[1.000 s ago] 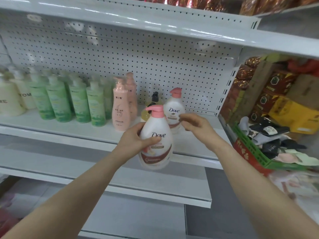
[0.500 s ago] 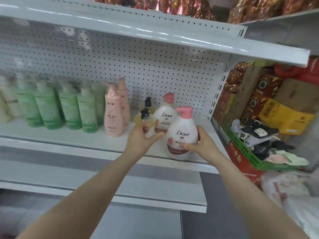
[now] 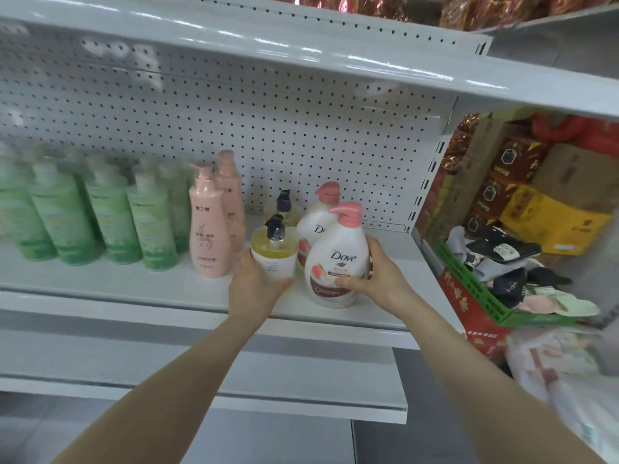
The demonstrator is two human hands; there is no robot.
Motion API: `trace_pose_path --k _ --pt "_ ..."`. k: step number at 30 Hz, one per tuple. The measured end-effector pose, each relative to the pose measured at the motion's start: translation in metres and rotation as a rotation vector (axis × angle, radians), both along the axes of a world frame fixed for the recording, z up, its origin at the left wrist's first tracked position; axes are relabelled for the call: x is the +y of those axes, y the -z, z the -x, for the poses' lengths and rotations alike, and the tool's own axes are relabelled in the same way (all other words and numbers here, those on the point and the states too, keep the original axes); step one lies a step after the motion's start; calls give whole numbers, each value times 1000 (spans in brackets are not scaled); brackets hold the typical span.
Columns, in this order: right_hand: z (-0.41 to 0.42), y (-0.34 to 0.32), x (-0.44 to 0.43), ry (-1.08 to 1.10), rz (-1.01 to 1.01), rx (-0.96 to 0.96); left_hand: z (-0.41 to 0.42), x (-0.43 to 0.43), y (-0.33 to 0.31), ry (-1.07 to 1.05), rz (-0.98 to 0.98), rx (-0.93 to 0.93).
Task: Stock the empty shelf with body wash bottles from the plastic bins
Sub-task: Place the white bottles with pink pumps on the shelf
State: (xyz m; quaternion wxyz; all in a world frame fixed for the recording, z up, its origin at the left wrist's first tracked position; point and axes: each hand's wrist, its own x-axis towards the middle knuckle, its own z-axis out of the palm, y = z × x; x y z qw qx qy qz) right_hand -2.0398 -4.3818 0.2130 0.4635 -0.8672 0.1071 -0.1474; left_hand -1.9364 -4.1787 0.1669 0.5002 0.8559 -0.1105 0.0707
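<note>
The yellow pump bottle was gripped by the left hand, the front Dove bottle by the right hand. Risk judged: rear Dove bottle could be toppled if nudged.

Bright, even, diffuse light from above. Glare streaks run along the front lip of the upper shelf. Shadows are soft and faint. Centre is sharp: Dove bottle label legible. Green bottles at left are blurred; plastic bag lower right is smeared. Shelf lines bow toward the edges.
</note>
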Motion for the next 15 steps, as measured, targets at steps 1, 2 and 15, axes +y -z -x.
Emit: trace_pose_path --k 1,2,15 --pt "-3 1 0 -1 2 -6 -2 2 1 6 2 -5" --pt "-6 2 1 -1 7 -12 -4 3 3 15 6 -10" --pt "-21 -1 -8 43 91 33 -17 12 6 30 -25 -12"
